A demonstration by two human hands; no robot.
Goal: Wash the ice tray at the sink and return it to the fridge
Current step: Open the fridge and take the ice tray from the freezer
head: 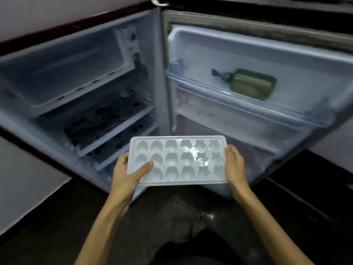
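Both hands [131, 170] gripping ice tray [177, 159]

No text, label, brand or number can be read anywhere. A small panel [132, 42] on the fridge's inner wall carries dark marks, but they are too blurred to make out. The green bottle [253, 85] lying in the door shelf [225, 96] shows no legible label.

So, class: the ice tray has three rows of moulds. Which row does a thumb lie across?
The row nearest the person: the left hand lays its thumb over that row's leftmost mould on the ice tray; the other rows are uncovered.
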